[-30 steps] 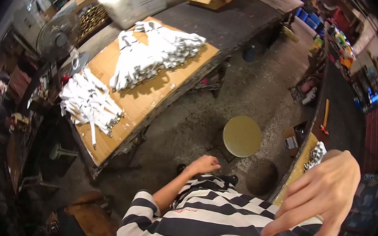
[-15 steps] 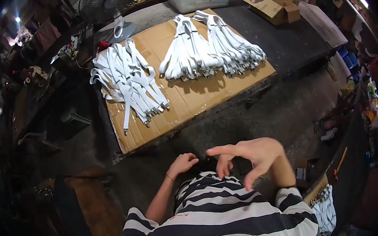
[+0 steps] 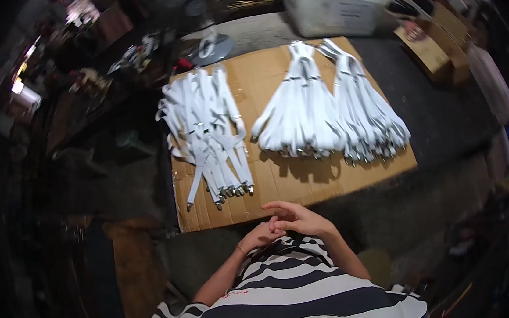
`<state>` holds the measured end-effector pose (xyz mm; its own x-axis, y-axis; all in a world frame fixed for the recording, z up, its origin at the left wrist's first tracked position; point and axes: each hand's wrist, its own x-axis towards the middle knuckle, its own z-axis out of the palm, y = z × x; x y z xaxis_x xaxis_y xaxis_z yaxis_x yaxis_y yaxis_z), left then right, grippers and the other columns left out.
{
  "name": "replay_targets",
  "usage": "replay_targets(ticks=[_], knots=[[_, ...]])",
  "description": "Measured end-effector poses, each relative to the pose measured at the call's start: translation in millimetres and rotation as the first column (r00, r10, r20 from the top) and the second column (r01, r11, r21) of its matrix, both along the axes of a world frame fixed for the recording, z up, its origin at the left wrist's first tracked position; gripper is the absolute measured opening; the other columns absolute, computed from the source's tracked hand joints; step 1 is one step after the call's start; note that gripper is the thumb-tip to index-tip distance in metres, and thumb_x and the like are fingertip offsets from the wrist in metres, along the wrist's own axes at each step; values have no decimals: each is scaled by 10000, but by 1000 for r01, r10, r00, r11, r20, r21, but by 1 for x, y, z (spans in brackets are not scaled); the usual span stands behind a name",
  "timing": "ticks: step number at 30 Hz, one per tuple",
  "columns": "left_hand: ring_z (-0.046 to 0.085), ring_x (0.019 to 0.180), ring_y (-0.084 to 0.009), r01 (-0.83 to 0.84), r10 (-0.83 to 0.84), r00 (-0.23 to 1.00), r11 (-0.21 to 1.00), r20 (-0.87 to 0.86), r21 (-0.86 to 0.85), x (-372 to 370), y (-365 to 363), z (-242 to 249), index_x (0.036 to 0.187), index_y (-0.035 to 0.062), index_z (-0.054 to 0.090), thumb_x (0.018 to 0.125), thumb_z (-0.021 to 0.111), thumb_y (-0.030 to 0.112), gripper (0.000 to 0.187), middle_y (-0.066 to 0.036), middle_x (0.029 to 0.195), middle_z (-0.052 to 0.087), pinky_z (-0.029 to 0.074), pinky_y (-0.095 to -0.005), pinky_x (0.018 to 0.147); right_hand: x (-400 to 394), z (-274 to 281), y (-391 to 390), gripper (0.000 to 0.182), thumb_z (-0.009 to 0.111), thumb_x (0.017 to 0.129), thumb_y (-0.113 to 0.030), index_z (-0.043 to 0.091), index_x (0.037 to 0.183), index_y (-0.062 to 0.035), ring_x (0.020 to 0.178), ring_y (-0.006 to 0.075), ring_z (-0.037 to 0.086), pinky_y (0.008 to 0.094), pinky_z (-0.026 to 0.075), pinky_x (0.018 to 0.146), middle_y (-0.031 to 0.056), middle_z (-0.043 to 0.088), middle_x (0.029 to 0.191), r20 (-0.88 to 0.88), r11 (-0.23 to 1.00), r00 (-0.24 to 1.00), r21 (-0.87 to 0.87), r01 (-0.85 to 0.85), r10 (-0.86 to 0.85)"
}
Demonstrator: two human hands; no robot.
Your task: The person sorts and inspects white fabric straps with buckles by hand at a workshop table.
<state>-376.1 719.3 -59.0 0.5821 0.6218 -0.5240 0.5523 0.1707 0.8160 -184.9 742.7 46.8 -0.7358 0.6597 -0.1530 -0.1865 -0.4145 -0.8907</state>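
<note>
My left hand is in front of my waist with its fingers curled in, and I see nothing in it. Touching its fingertips is my right hand, whose fingers are stretched out and apart with nothing in them. Beyond both hands, a loose pile of white elastic suspenders with metal clips lies at the left of a cardboard sheet. To its right lie two bundles of the same straps, a left bundle and a right bundle, each gathered near the top by a dark tie.
The cardboard covers part of a dark table. At the back stand a fan, a translucent plastic bin and an open cardboard box. A brown, worn surface is at my lower left.
My right hand has come down and left to meet my left hand at the waist. The view has shifted, so the table appears lower and further right.
</note>
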Motion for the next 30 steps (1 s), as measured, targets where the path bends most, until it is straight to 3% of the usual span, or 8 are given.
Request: replay_targets(ticks=[2,12,16,18,21,25,28,30], knots=[[596,938,-269,128,-126,992,987,-27,97,-3,30,17,1089,20,582,879,574,298,348,-156,1019,616,458,-337,810,10,-5,32,424,553,907,-70,408,1301,-15,872,118,560,251,462,810,77,598,947,-8,998,998,9,-65,66],[655,814,-183,-522,530,848,836,1,169,-48,74,24,1019,0,625,879,544,156,225,-102,900,683,502,-300,734,-38,3,158,300,567,916,-168,531,1151,15,760,93,544,251,460,729,43,610,857,230,994,968,13,-107,101],[622,835,-310,-714,751,660,619,19,329,-95,107,22,936,-2,622,816,613,220,252,-164,847,650,482,-377,766,-96,-61,195,306,572,914,-240,559,1117,-11,737,86,553,238,453,685,19,612,846,308,999,951,36,-34,21],[545,968,-366,-613,783,620,441,53,656,-133,120,-3,1037,-24,569,800,628,209,338,-195,971,596,422,-425,872,-128,-82,200,291,576,912,-249,575,1086,-15,720,85,565,239,455,661,16,621,839,395,999,918,0,37,-34],[511,1000,-400,-473,836,541,392,-91,789,-175,143,-8,1050,-22,504,783,629,181,357,-219,1083,521,407,-478,858,-174,-108,195,349,587,907,-257,545,1121,16,745,90,582,246,480,677,43,621,888,339,988,940,-125,89,-42],[566,845,-420,-464,716,632,656,-297,596,-205,155,-21,979,-7,530,781,608,106,241,-220,958,573,451,-495,719,-222,-137,174,410,602,899,-233,486,1185,37,773,103,592,240,493,680,62,617,912,381,959,916,-192,210,-124],[558,851,-401,-487,654,730,701,-197,521,-201,153,-31,951,-12,540,774,609,96,219,-203,898,576,444,-479,749,-240,-150,165,430,616,889,-224,480,1189,52,776,116,602,243,498,680,78,625,925,440,939,868,-135,316,-229],[546,873,-385,-395,684,715,566,-145,723,-192,142,-27,967,-10,532,768,605,80,231,-189,884,574,433,-453,789,-247,-152,166,439,621,884,-218,477,1190,61,774,124,609,246,502,677,89,631,931,476,934,831,-56,354,-287]])
